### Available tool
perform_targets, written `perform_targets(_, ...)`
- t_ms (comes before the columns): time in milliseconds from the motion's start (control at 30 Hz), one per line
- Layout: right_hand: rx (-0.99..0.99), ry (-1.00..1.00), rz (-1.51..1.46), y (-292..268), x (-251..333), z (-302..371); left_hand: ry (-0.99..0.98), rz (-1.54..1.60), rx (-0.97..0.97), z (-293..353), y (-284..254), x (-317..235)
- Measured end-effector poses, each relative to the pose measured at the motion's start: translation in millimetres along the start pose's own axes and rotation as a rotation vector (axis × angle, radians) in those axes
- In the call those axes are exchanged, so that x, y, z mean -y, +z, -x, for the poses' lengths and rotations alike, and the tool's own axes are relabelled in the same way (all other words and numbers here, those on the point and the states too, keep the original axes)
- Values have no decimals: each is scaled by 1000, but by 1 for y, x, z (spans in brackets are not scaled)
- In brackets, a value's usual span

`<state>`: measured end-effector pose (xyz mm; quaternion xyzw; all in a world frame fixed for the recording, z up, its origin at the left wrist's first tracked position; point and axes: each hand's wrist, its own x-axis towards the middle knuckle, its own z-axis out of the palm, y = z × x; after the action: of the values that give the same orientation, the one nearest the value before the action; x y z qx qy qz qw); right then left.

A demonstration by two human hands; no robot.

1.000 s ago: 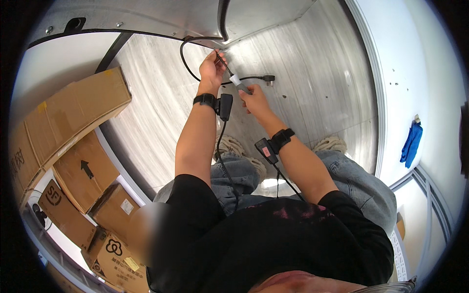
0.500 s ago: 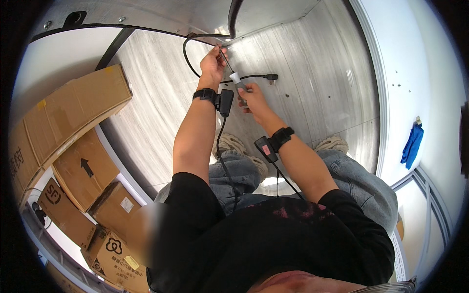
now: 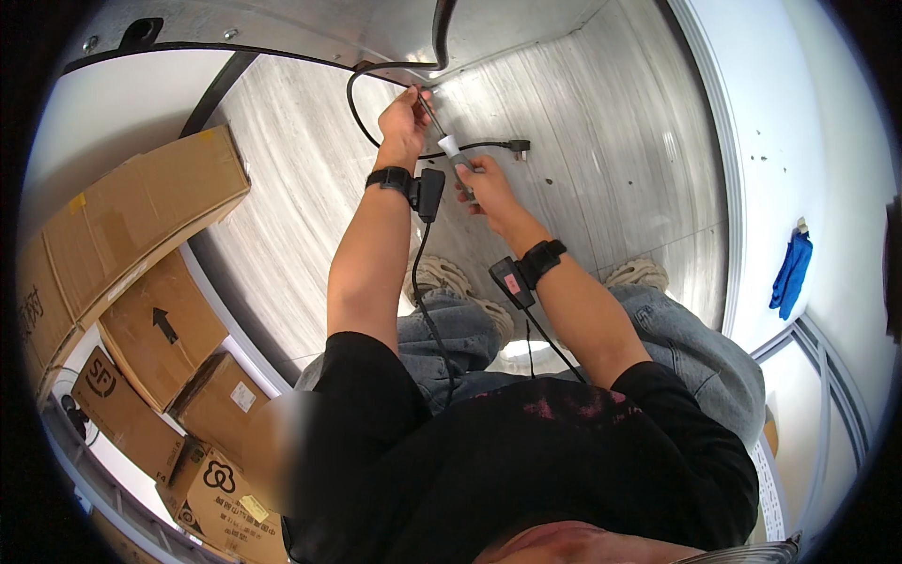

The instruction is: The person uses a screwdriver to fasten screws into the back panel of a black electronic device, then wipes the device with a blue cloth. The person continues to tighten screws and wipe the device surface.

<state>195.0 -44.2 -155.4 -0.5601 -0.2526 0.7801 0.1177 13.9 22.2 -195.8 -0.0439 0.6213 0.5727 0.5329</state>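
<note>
Both hands sit higher in view than a second ago. The left hand [image 3: 406, 117] now pinches the thin metal shaft of the white-collared grey-handled screwdriver [image 3: 449, 150], nearer the looping black cable [image 3: 362, 113]; the right hand [image 3: 484, 183] grips its handle.

Pale streaked stone floor [image 3: 301, 235] meets a white wall [image 3: 780, 141]. Brown cardboard boxes [image 3: 132, 282] stack at left; a blue cloth [image 3: 791, 273], possibly a glove, hangs at right.
</note>
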Motion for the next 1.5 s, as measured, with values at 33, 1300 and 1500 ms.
perform_targets(33,3,2,-4,0,0,0,0,-10,3,-1,-1,0)
perform_targets(1300,-191,-81,-270,24,-24,-6,-129,15,81,5,4,-3)
perform_targets(1500,-56,241,-514,17,-17,-12,-106,-45,202,22,3,1)
